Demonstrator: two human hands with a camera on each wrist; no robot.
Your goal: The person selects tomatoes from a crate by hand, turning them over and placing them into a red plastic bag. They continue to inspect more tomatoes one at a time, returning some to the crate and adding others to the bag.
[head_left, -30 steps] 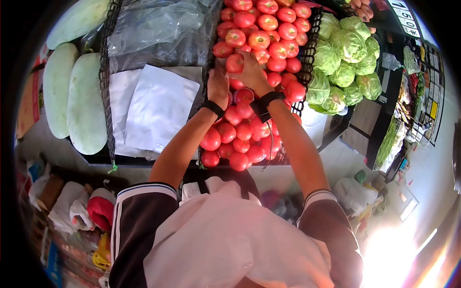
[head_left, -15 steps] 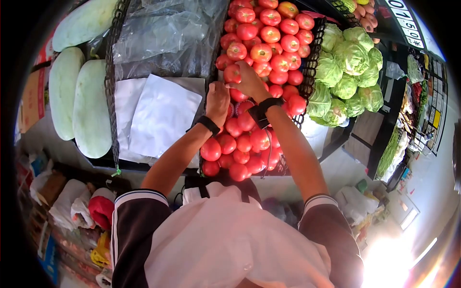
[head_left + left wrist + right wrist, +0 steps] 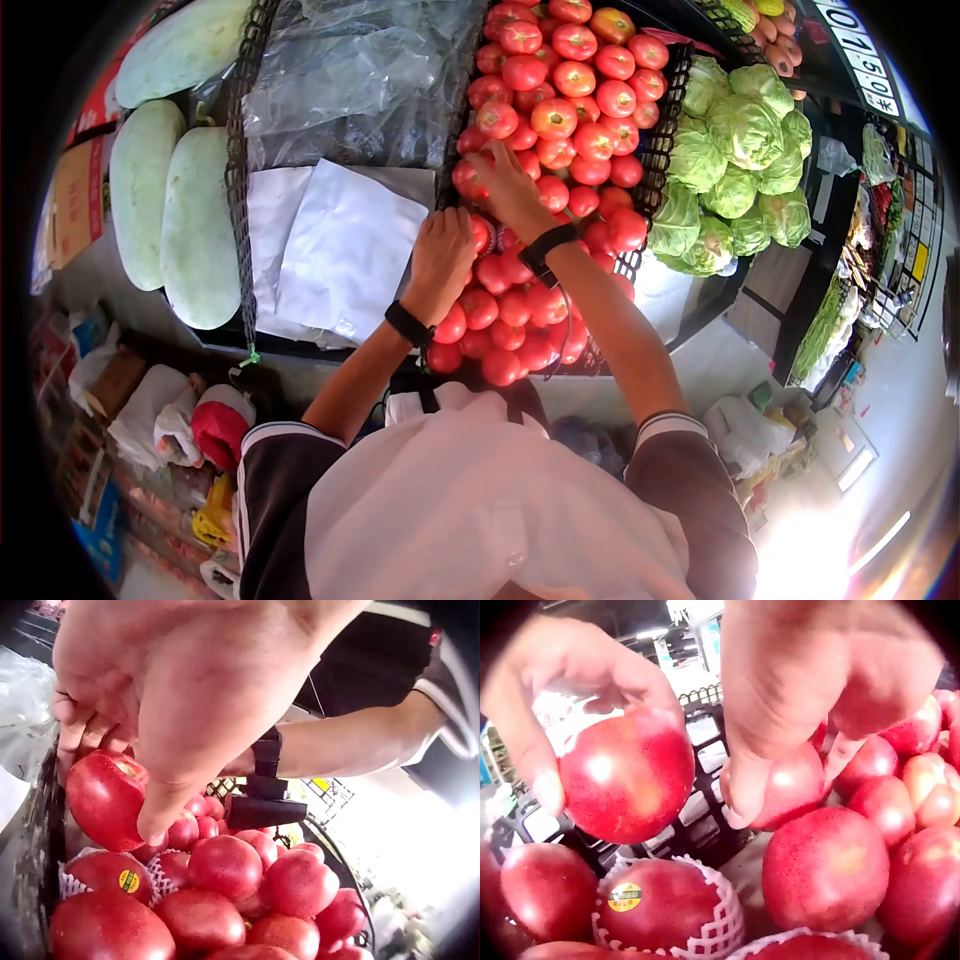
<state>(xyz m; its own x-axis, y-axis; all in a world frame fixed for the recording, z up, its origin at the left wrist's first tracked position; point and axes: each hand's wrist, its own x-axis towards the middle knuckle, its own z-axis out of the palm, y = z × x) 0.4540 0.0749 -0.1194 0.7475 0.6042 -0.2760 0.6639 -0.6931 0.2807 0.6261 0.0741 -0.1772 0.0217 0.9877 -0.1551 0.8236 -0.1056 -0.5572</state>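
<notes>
In the head view my left hand (image 3: 443, 258) is at the left edge of the tomato bin, beside the black mesh divider. It grips a round red tomato (image 3: 109, 799), thumb on one side and fingers on the other, above a tomato in a white foam net (image 3: 664, 904). My right hand (image 3: 512, 190) reaches in slightly farther from the body. Its thumb and fingers hold another tomato (image 3: 789, 787) low among the pile, next to a loose tomato (image 3: 826, 868). Both wrists wear black bands.
Cabbages (image 3: 745, 130) are heaped right of the divider. To the left lie white sheets (image 3: 350, 250), clear plastic bags (image 3: 350, 80) and long pale green wax gourds (image 3: 200, 230). More tomatoes (image 3: 575, 78) fill the bin's far end.
My left hand has drawn back toward the body, and a tomato now shows at its fingers. My right hand has shifted slightly left and nearer with its tomato. The head view has tilted a little.
</notes>
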